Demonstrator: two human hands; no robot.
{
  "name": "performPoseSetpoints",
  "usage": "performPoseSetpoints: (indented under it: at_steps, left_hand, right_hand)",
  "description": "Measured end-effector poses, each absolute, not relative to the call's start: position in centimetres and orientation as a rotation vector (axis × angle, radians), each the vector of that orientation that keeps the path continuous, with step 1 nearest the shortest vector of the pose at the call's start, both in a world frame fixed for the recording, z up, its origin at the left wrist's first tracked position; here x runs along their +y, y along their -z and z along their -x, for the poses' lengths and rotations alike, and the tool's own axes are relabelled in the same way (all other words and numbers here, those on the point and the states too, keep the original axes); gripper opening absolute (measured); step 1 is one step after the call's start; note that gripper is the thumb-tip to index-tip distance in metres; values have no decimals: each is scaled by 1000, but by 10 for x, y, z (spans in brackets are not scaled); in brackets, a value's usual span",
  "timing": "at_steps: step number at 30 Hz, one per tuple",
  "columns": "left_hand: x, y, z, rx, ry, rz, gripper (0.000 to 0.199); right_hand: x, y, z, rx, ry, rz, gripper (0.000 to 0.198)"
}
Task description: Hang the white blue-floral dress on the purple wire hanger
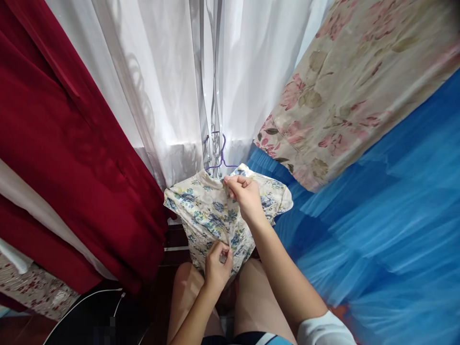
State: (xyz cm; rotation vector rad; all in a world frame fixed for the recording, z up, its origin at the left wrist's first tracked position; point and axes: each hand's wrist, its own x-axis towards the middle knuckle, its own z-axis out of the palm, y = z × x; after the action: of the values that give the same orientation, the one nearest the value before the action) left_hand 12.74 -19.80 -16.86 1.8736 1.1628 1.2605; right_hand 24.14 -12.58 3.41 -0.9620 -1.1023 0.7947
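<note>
Head view: blue-flowered cream garment (pixel 206 208)

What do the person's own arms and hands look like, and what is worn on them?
Both the left hand and right hand are bare, without gloves or visible jewellery. A plain white fabric sleeve shows high on the right arm; no left sleeve appears.
</note>
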Motion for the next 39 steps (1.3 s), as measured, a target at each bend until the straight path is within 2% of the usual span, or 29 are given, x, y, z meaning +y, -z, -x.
performPoseSetpoints:
  at_steps: [5, 10, 15, 20, 25, 29, 33, 39]
  left_hand:
    - [-181, 122, -115, 1052, -1350, -1841, 12]
    - [-133, 28, -106, 931, -1709, -1948, 35]
    - [-107, -18, -117, 867, -1663, -2182, 16]
    - [-110, -26, -118, 942, -1907, -2074, 11]
    - [-80, -18, -72, 1154, -2205, -1619, 19]
    - [-40, 21, -28, 1170, -2299, -1031, 24]
    - [-26, 76, -25, 1153, -1984, -613, 32]
    - [-65, 128, -70, 1059, -1540, -846, 37]
  right_hand:
    - [-136, -30, -241, -1121, -904, 926, 26]
    - [-148, -33, -245, -1185, -874, 924, 23]
    - [-149, -26, -249, -1198, -829, 922, 26]
    - [-148, 2, -254, -1164, -815, 945, 30]
    - [-162, 29, -262, -1202, -842, 1028, 27]
    - [-174, 42, -264, -1238, -860, 1071, 25]
    - [-180, 50, -264, -1258, -849, 1131, 22]
    - [-189, 90, -315, -987, -781, 1274, 23]
